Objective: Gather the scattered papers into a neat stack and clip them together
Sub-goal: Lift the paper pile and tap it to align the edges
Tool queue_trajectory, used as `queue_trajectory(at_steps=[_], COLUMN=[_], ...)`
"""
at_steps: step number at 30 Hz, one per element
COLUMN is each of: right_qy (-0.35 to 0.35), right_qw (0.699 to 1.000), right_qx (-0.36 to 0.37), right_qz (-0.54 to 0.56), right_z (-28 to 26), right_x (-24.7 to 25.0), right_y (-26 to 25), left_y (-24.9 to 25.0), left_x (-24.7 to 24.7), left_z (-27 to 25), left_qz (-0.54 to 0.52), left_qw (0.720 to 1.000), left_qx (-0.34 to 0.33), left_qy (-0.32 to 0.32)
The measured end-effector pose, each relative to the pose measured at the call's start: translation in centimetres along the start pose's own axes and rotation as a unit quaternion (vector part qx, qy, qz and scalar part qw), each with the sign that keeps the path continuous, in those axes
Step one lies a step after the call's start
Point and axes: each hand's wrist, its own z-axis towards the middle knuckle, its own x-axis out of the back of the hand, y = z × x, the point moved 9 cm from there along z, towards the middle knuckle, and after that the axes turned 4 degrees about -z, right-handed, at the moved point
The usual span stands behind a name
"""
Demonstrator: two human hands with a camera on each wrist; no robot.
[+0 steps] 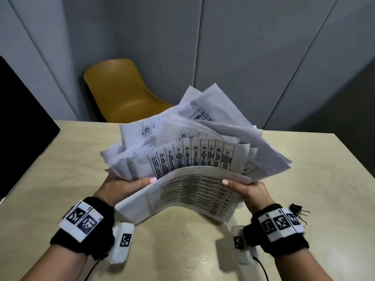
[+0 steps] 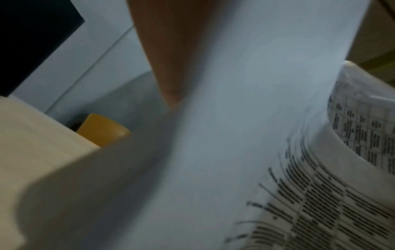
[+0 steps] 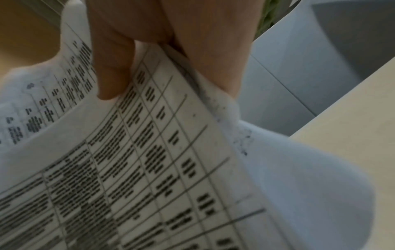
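An untidy bundle of printed papers (image 1: 194,151) is held up above the wooden table (image 1: 60,159), its sheets fanned at different angles. The nearest sheet bends toward me. My left hand (image 1: 123,187) grips the bundle's left side, thumb on top. My right hand (image 1: 245,189) grips the right side in the same way. Close up, the left hand's fingers (image 2: 171,55) lie behind a blurred papers sheet (image 2: 245,135). In the right wrist view the thumb (image 3: 113,67) presses on a printed table of the papers (image 3: 149,152). A black binder clip (image 1: 298,209) lies on the table behind my right wrist.
A mustard-yellow chair (image 1: 121,92) stands past the table's far edge, against grey wall panels. A black panel (image 1: 22,122) rises at the table's left side. Bare tabletop (image 1: 182,250) lies in front of me, under the papers.
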Motion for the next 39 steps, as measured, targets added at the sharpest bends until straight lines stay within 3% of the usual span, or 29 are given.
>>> queue_trajectory(at_steps=[3,6,12,15,19,21,25,29,33,39], right_qy=[-0.022,-0.009,0.168,0.23,0.289,0.302,0.361,0.406,0.361,0.232], right_qw=[0.999,0.996,0.976,0.967,0.939,0.926,0.852,0.791,0.753,0.705], right_qx=[-0.001,0.024,0.062,0.072,0.107,0.159,0.312,0.343,0.378,0.424], right_qz=[-0.044,-0.088,-0.121,-0.081,-0.153,-0.158,-0.216,-0.303,-0.4,-0.519], right_z=[-0.3,-0.3,-0.8,-1.6,-2.9,-3.5,-5.5,-6.6,-6.5,-5.0], right_x=[-0.6,-0.9,2.3,3.7,4.4,4.2,3.9,3.2,-0.5,-8.7], right_y=[0.6,-0.2,0.3,0.9,0.1,-1.2,-6.2,-10.7,-14.0,-13.3], left_y=[-0.5,-1.9,-0.9,-0.1,-0.5,-1.0,-1.2,-1.9,-1.7,-0.7], left_x=[-0.6,0.6,0.6,1.1,1.2,1.2,1.4,1.6,0.9,0.2], left_z=[0.0,0.8,0.9,0.3,0.3,0.4,0.0,0.1,0.0,-0.6], left_qz=[0.054,0.087,-0.005,0.063,0.074,0.077,0.079,0.083,0.054,0.076], left_qw=[0.998,0.996,0.999,0.995,0.995,0.996,0.996,0.996,0.998,0.994], left_qx=[-0.008,0.023,0.004,-0.034,-0.045,-0.041,-0.044,-0.026,-0.035,-0.076], left_qy=[-0.027,0.004,0.043,0.062,0.04,0.02,0.027,0.027,0.015,0.0])
